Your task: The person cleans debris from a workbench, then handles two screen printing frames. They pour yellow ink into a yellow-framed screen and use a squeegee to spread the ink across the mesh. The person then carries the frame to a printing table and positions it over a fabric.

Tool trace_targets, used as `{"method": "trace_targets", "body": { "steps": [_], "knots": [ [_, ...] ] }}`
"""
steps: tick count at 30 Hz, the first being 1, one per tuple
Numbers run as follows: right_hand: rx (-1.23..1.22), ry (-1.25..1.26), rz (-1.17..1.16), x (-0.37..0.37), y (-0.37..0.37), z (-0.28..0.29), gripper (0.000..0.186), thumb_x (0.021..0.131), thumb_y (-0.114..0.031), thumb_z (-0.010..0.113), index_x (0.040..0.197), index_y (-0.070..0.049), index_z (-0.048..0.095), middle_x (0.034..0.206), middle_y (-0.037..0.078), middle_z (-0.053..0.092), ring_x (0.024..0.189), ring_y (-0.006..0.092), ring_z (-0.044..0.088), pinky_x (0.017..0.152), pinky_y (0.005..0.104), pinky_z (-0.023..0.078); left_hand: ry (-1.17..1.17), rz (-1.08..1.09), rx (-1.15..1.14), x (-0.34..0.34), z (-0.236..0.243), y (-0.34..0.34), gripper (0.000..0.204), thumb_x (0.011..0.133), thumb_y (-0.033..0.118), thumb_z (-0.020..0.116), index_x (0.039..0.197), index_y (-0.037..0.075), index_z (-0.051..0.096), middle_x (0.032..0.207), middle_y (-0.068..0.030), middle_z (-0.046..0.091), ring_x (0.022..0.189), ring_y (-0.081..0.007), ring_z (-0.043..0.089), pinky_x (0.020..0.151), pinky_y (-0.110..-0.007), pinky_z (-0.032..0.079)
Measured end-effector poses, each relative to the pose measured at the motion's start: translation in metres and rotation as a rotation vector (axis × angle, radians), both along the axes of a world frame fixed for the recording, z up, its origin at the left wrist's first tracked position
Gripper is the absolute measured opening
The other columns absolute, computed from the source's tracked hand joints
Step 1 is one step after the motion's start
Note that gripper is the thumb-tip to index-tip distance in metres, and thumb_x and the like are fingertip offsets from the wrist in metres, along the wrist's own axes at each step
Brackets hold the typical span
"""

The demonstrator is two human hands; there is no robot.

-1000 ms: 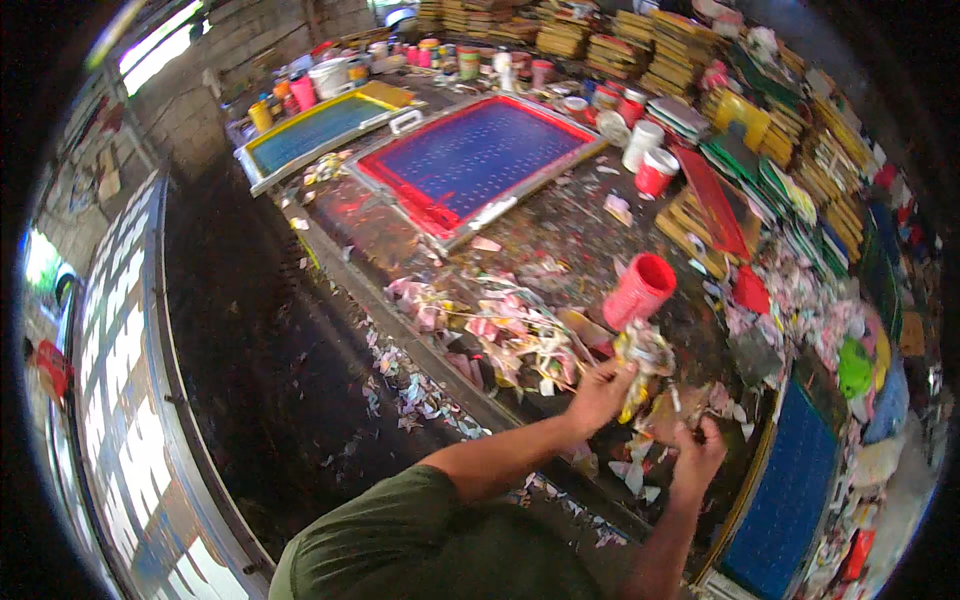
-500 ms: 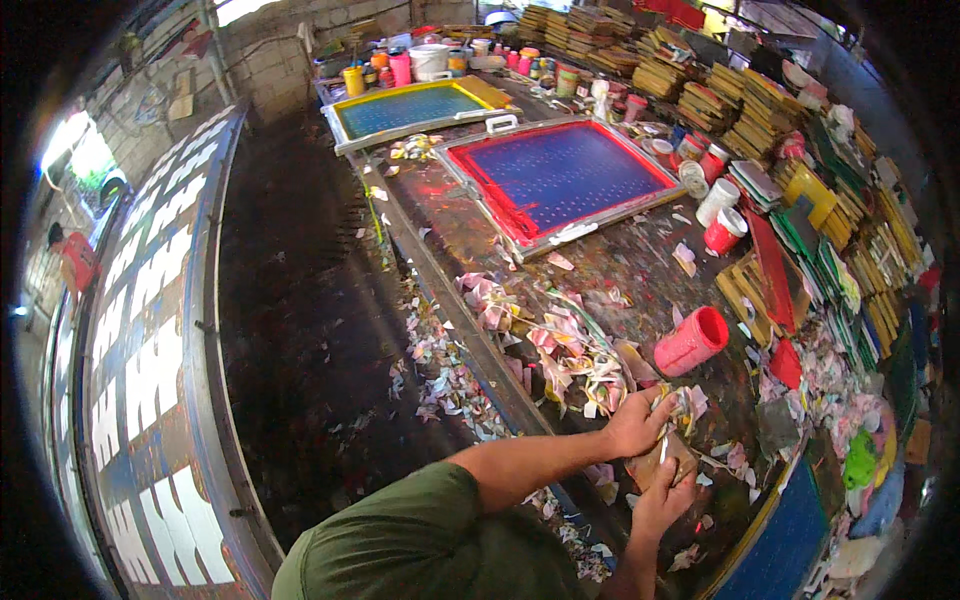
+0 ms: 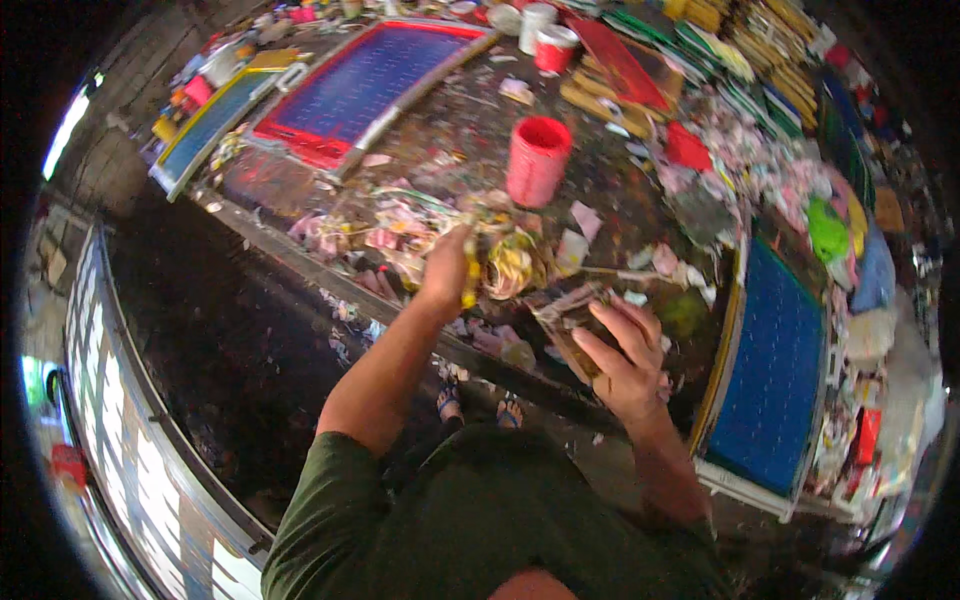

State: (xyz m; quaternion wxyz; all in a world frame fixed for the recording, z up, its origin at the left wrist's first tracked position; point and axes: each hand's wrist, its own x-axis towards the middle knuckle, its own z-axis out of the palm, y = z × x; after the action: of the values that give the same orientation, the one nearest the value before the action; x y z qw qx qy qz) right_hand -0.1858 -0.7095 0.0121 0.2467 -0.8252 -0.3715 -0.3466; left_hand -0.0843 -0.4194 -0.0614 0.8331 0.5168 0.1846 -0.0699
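My left hand (image 3: 447, 265) grips part of a crumpled, tangled bundle of pale and yellow scraps (image 3: 505, 255), at the front of the littered worktable (image 3: 450, 130). To its lower right, my right hand (image 3: 625, 360) is curled over a flat brown piece (image 3: 565, 330), held tilted near the table's front edge. A red cylindrical tub (image 3: 537, 165) stands upright behind both hands. More pink and white scraps (image 3: 325, 235) lie left of the bundle.
Framed screens, red (image 3: 370, 80), yellow (image 3: 210, 120) and blue (image 3: 760, 370), surround my work spot. Paint pots (image 3: 553, 50) and stacked boards (image 3: 770, 50) line the back. A white-patterned printing bench (image 3: 120, 410) runs along the left; a person in red (image 3: 68, 462) is at the far left.
My hands have separated: the left moved left and up with the scraps, while the right stayed lower right with the brown piece. My view has tilted down, showing my feet.
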Motion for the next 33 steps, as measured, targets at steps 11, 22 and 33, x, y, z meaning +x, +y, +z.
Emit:
{"method": "trace_targets", "body": {
  "steps": [11, 22, 33],
  "knots": [
    [-0.242, 0.046, 0.166, 0.013, -0.006, -0.006, 0.026, 0.092, -0.021, 0.070, 0.116, -0.026, 0.080, 0.149, 0.008, 0.062, 0.146, 0.0336, 0.049, 0.110, 0.0473, 0.048, -0.442, -0.511, 0.038, -0.049, 0.021, -0.061, 0.048, 0.105, 0.007, 0.068, 0.150, 0.006, 0.054, 0.133, -0.0052, 0.068, 0.120, -0.0150, 0.064, 0.102, -0.033, 0.054],
    [-0.180, 0.183, 0.366, -0.006, -0.018, 0.013, 0.021, 0.093, -0.023, 0.075, 0.113, -0.019, 0.079, 0.151, 0.015, 0.060, 0.146, 0.0382, 0.050, 0.113, 0.0517, 0.048, -0.335, -0.667, 0.554, -0.053, 0.017, -0.050, 0.044, 0.108, 0.038, 0.067, 0.127, -0.001, 0.069, 0.105, -0.0112, 0.077, 0.098, -0.0197, 0.069, 0.088, -0.041, 0.055],
    [1.739, 1.400, 0.764, -0.013, 0.014, -0.057, 0.058, 0.104, -0.043, 0.068, 0.153, -0.014, 0.055, 0.155, 0.003, 0.058, 0.144, 0.0270, 0.052, 0.125, 0.0517, 0.035, -0.427, -0.208, 0.049, -0.057, 0.008, -0.130, 0.034, 0.109, 0.029, 0.061, 0.130, 0.002, 0.065, 0.118, -0.0052, 0.074, 0.102, -0.0170, 0.068, 0.096, -0.036, 0.055]
  ]
}}
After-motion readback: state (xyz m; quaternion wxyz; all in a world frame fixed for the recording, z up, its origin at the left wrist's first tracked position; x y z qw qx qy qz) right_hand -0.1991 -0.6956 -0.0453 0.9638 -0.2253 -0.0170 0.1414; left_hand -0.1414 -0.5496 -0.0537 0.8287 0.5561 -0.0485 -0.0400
